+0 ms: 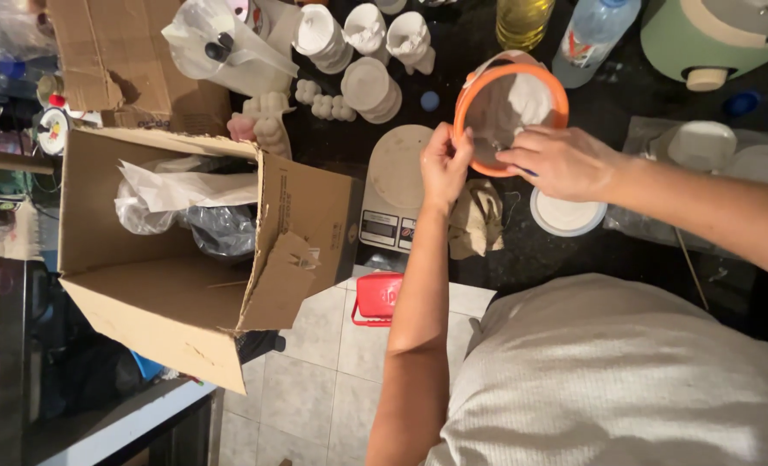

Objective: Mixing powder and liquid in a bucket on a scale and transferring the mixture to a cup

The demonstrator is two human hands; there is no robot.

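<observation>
An orange-rimmed round sieve [510, 79] with white powder in its mesh is tilted over the dark countertop. My left hand [445, 164] grips its rim at the lower left. My right hand [561, 160] reaches into the sieve from the right, fingers pinched at the mesh near the lower edge; a small blue item may be under the fingers, but I cannot tell. A digital kitchen scale [395, 185] sits just left of my left hand. A crumpled beige cloth [477, 220] lies below the sieve.
An open cardboard box [164, 285] with plastic bags stands at left. White plaster casts and moulds [349, 52] crowd the back. Bottles [593, 30], a green appliance [712, 34], white lids [567, 216] and dishes lie right. A red stool [378, 298] stands on the tiled floor.
</observation>
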